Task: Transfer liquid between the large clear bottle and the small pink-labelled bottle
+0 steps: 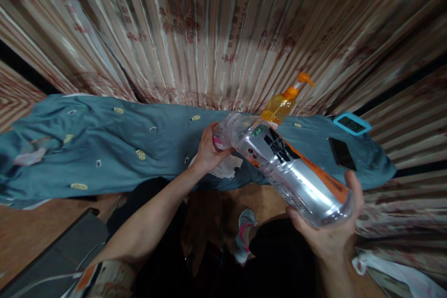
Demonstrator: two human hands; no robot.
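Left forearm (150, 226) runs diagonally from near left toward far middle, left hand (207, 153) at its end with fingers curled in a grip. Right forearm (340, 270) comes in from near right, right hand (326, 235) cupped with digits spread to both sides. Hands well apart, right one nearer.
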